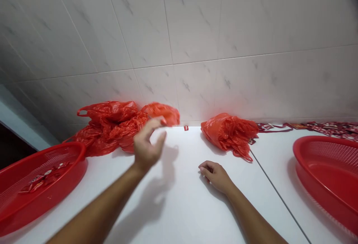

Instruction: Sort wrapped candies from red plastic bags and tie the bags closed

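The left hand is up in the air, with its thumb spread away from its curved fingers. It is a bit blurry. Just past its fingertips is a crumpled, shiny red plastic bag, and I cannot tell if they touch. More crumpled red plastic bags lie in a heap at the far left. The right hand is low over the white, flat table, fingers curled in; I cannot tell if it pinches anything. Beyond it sits a bunched red plastic bag.

Some small red and white pieces are already in the round red plastic basket on the left. One tiny red tag lies loose by the wall. How much is left is hard to tell.
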Motion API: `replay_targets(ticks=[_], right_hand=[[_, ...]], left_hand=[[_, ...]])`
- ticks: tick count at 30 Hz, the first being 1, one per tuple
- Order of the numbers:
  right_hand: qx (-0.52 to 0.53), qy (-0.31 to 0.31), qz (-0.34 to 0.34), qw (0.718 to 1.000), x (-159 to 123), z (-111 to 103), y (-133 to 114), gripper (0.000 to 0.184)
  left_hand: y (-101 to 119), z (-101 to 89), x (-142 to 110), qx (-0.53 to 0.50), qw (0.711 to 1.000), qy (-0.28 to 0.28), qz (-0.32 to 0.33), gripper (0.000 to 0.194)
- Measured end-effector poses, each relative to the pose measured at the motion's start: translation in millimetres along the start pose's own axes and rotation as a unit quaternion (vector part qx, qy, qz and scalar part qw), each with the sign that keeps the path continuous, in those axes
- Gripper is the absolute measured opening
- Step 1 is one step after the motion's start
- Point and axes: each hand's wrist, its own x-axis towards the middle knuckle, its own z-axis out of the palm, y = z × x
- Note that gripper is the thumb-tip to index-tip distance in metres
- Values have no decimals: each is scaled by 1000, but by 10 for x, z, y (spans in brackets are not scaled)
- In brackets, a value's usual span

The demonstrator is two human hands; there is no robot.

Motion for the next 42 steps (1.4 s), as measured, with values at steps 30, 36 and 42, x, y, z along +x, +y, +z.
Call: replay_targets(ticks=[30,36,42], right_hand=[[76,169,14,983,82,-42,31,40],[37,207,16,977,86,-122,36,41],[3,196,5,981,64,-55,14,41]], left_hand=[[-459,339,-1521,-91,938,3,-333,27],[-844,235,-1367,-9,890,137,-435,33],[-677,185,-1473,83,968,128,-198,20]])
